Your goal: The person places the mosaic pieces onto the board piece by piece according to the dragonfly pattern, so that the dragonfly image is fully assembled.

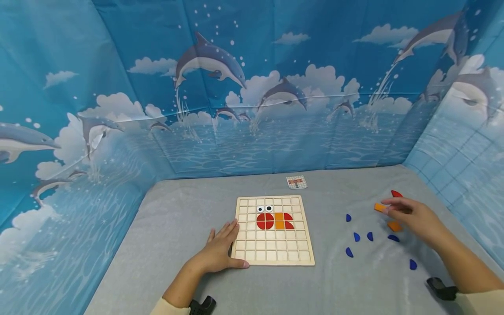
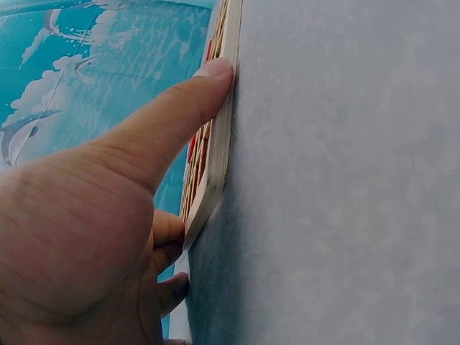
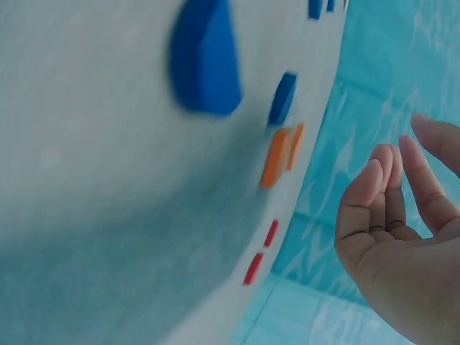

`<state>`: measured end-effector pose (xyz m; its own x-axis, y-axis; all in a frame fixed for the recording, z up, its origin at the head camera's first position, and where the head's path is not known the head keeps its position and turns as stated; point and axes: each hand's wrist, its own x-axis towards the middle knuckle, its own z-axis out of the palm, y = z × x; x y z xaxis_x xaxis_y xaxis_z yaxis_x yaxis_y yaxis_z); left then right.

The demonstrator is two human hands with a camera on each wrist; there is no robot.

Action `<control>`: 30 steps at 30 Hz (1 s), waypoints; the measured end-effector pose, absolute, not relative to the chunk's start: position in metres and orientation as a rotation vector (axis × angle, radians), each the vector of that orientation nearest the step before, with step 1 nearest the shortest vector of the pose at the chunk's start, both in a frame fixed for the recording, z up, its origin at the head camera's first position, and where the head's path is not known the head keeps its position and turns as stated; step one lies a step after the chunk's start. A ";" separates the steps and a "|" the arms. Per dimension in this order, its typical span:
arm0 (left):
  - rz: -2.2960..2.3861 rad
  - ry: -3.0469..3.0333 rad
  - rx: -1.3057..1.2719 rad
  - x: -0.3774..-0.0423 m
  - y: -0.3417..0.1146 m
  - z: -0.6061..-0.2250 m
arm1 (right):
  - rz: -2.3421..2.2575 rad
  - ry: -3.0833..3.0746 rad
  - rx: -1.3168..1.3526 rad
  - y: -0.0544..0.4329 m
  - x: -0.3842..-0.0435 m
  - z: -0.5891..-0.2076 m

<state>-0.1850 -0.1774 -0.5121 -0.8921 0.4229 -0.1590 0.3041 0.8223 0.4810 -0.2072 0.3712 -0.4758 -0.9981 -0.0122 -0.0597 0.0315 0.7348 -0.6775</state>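
A wooden grid board (image 1: 281, 258) lies on the grey cloth. My left hand (image 1: 218, 253) rests at its lower left corner, fingers along the left side and thumb on the front edge, as the left wrist view also shows. On the board are two eye tiles (image 1: 264, 209), red rounded pieces (image 1: 265, 221), orange squares (image 1: 279, 221) and further red pieces (image 1: 288, 221). At the right, my right hand (image 1: 423, 221) hovers over loose pieces, its fingertips close to an orange piece (image 1: 379, 207). In the right wrist view thumb and index finger (image 3: 420, 176) stand slightly apart, holding nothing visible.
Several blue half-round pieces (image 1: 370, 236) lie scattered between board and right hand. Another orange piece (image 1: 394, 226) and a red piece (image 1: 396, 193) are partly behind that hand. A small pattern card (image 1: 296, 182) lies beyond the board. Dolphin-printed curtains (image 1: 252, 131) enclose the table.
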 end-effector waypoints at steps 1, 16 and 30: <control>0.663 2.747 0.557 -0.185 -0.177 -0.512 | -1.113 2.865 0.016 0.374 -0.208 -0.477; 0.662 2.746 0.565 -0.184 -0.177 -0.512 | -1.060 2.691 0.068 0.407 -0.216 -0.494; 0.662 2.753 0.570 -0.184 -0.178 -0.513 | -0.970 2.694 0.016 0.411 -0.218 -0.500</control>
<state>-0.1843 -0.1777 -0.5129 -0.8912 0.4280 -0.1501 0.3130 0.8199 0.4794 -0.2183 0.4109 -0.5001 -0.9614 -0.0826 -0.2626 0.1038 0.7747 -0.6237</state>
